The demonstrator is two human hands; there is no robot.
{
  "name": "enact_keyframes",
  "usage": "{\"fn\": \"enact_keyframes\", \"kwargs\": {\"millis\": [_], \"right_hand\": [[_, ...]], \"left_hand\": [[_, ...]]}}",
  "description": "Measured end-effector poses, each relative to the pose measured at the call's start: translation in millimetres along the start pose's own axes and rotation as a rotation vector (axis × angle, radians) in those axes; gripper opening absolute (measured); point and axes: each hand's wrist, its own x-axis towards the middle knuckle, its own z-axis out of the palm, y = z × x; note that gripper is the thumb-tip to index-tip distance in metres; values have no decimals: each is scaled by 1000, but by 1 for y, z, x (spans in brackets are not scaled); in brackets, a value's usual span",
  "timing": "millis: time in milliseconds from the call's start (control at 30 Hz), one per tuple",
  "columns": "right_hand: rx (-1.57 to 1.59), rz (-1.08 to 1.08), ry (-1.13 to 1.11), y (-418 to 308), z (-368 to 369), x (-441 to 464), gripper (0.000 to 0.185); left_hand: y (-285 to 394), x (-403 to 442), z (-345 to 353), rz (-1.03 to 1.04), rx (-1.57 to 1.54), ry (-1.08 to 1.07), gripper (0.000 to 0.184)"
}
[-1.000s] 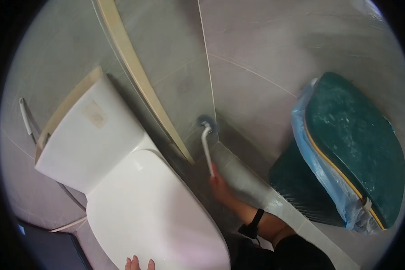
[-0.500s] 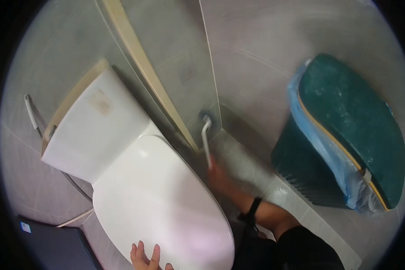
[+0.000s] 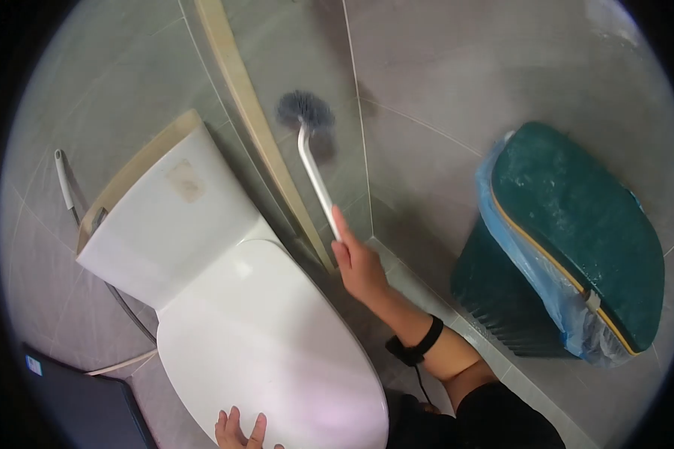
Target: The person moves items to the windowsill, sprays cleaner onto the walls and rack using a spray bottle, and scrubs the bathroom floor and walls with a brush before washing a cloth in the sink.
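Observation:
My right hand is closed round the white handle of a toilet brush. The brush's round grey bristle head is raised against or close to the grey tiled wall, right of the beige pipe; I cannot tell whether it touches. A black band circles my right wrist. At the bottom of the view my left hand has its fingers spread on the closed white toilet lid, with nothing held. Behind the lid stands the white cistern, with a beige stain on its face.
A green bin with a blue bag liner stands to the right by the wall. A beige pipe runs up beside the cistern. A white sprayer hangs at the left, above a dark flat box.
My right hand has lifted the toilet brush from low in the wall corner, up and to the left along the wall. My left hand has stayed on the lid. The view has shifted slightly.

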Motion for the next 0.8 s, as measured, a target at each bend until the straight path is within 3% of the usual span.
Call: {"fn": "enact_keyframes", "kwargs": {"millis": [133,233,300,367,467,633,733,800], "right_hand": [[-85,58,46,30,16,11,58],[-145,-127,18,79,42,-12,58],[-133,-117,25,59,34,-4,58],[-203,-59,120,17,16,58,58],[-198,-144,258,-7,10,98,66],[-277,-127,-37,73,27,9,67],[-351,-185,109,-8,-5,65,68],[-383,-194,91,-54,-12,85,69]], "left_hand": [[-7,8,-1,-12,-6,10,54],[-16,14,6,-14,0,41,53],[-18,16,11,-8,6,70,53],[-18,17,13,-7,17,62,53],[-13,15,10,-22,10,40,53],[-11,12,11,-44,-20,99,54],[-9,12,6,-38,-22,80,54],[-6,13,8,-49,-7,70,54]]}}
